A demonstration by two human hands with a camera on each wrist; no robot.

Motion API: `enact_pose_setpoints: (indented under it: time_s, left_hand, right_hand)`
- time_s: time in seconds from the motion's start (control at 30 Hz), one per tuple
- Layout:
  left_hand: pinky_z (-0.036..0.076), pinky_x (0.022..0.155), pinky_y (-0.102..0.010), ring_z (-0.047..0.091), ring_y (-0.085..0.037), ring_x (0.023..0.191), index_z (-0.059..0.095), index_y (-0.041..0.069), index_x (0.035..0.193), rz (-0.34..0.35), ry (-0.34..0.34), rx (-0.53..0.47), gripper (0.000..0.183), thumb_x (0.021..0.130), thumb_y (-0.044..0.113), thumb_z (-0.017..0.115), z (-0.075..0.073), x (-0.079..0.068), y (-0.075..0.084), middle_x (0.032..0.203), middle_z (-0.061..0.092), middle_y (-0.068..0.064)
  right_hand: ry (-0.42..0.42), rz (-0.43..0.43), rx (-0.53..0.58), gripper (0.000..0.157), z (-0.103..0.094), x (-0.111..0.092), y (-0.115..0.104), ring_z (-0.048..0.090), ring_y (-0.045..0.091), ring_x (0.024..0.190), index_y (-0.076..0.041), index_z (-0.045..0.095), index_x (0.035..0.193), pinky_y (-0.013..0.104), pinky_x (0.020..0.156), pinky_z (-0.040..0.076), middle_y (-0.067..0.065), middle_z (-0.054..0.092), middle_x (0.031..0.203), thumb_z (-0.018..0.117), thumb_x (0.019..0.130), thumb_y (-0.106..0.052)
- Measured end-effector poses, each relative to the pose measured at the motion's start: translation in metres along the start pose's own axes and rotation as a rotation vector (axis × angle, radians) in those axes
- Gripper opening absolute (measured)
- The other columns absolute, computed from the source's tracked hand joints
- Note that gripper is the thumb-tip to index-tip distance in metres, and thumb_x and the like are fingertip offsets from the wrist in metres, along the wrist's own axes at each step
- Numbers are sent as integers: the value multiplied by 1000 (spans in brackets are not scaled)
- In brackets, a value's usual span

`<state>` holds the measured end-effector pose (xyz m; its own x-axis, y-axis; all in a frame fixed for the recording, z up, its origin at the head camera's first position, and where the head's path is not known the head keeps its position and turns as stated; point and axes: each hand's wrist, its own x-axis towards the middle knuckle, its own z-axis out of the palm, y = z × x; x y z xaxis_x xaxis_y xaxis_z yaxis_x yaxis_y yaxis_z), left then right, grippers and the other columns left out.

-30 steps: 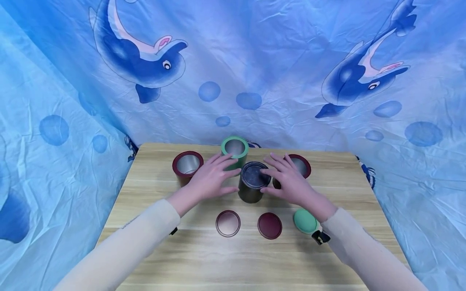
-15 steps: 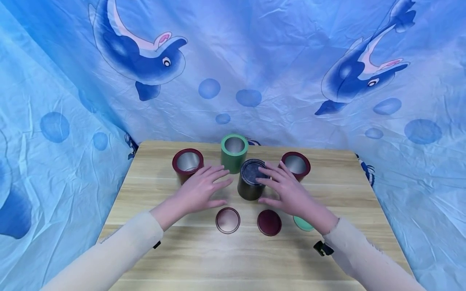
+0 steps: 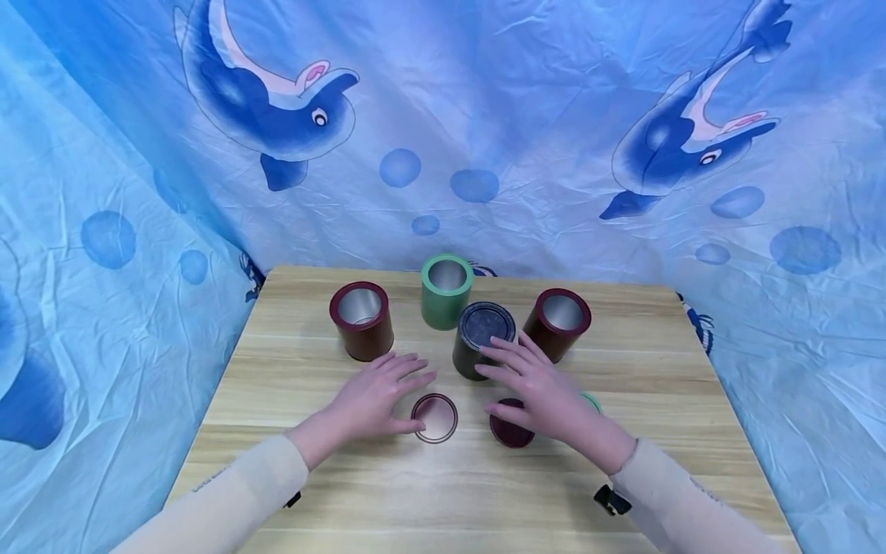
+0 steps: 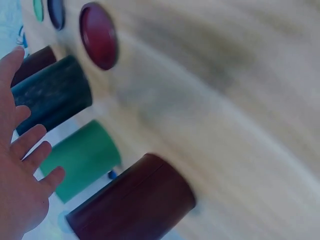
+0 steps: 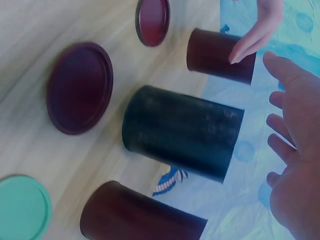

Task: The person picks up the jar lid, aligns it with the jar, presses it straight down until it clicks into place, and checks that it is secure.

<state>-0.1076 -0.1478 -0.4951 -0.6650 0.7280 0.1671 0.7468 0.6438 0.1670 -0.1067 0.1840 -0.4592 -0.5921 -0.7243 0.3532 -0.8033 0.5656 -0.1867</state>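
A black can [image 3: 487,327] with its lid on stands at mid-table. My right hand [image 3: 543,388], fingers spread, hovers beside its near right side and overlaps a dark red lid [image 3: 511,431]. My left hand [image 3: 370,396] is to the left, fingers loosely extended, its thumb overlapping another red lid [image 3: 434,419] whose top reflects light. Behind are an open green can [image 3: 444,304] and two open dark red cans, one on the left [image 3: 367,338] and one on the right [image 3: 550,335]. A green lid [image 5: 22,210] is mostly hidden by my right hand in the head view.
The cans and lids stand on a light wooden table [image 3: 443,500]. A blue cloth [image 3: 443,131] printed with dolphins hangs behind it and on both sides. A black strap piece [image 3: 612,500] hangs at my right wrist.
Both hands have drawn back toward me from the black can. The left hand has moved farther, leftward and down to the near left lid. The cans and lids have stayed in place.
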Motion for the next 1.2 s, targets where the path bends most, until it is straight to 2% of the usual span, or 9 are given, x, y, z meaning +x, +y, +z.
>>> enact_pose_setpoints:
  time_s: [0.17, 0.33, 0.4, 0.57, 0.7, 0.77, 1.0, 1.2]
  left_hand:
    - [41, 121, -56, 53, -35, 145, 64, 15, 150, -44, -22, -39, 86, 82, 62, 86, 20, -8, -2, 152, 61, -13]
    - [39, 122, -59, 50, -36, 147, 63, 14, 151, -63, -22, -66, 88, 80, 61, 87, 36, -11, -5, 155, 58, -14]
    - [38, 122, -61, 49, -37, 148, 62, 14, 151, -68, -28, -75, 89, 80, 61, 88, 40, -11, -6, 156, 57, -15]
    - [35, 123, -63, 46, -38, 150, 62, 15, 152, -87, -55, -90, 91, 79, 63, 87, 49, -12, -7, 157, 56, -15]
    - [34, 123, -64, 45, -39, 151, 61, 16, 153, -92, -75, -88, 92, 79, 65, 86, 55, -11, -9, 158, 55, -15]
    - [34, 124, -64, 44, -39, 151, 60, 17, 154, -92, -84, -80, 93, 79, 67, 85, 58, -10, -10, 158, 55, -14]
    - [32, 125, -63, 41, -38, 153, 59, 19, 154, -103, -112, -67, 95, 78, 70, 84, 64, -5, -9, 160, 53, -13]
    - [31, 125, -62, 41, -38, 154, 63, 20, 152, -102, -136, -64, 91, 79, 71, 83, 67, -3, -9, 159, 53, -12]
  right_hand:
    - [0, -44, -18, 57, 6, -1, -9, 51, 31, 147, -13, 72, 138, 63, 125, 31, 9, 61, 154, 85, 91, -42]
    - [45, -125, -41, 59, 18, -5, -15, 55, 32, 143, -12, 72, 135, 65, 119, 39, 11, 62, 151, 87, 87, -43]
    - [48, -138, -40, 60, 23, -8, -17, 55, 32, 144, -12, 72, 135, 64, 120, 39, 12, 62, 151, 87, 86, -44]
    - [21, -129, -40, 58, 34, -17, -21, 53, 33, 145, -13, 70, 139, 62, 123, 36, 12, 61, 152, 77, 96, -51]
    - [11, -122, -43, 61, 43, -22, -24, 54, 34, 144, -13, 69, 140, 62, 121, 38, 12, 61, 152, 82, 92, -48]
    - [-4, -103, -38, 67, 47, -25, -26, 54, 34, 145, -13, 68, 142, 62, 122, 37, 12, 60, 153, 89, 86, -45]
    - [-57, -36, 17, 70, 62, -32, -28, 51, 32, 148, -14, 66, 146, 60, 127, 29, 10, 59, 155, 88, 87, -45]
    - [-67, -23, 31, 74, 74, -38, -26, 52, 31, 147, -15, 64, 148, 63, 124, 33, 9, 60, 154, 89, 86, -46]
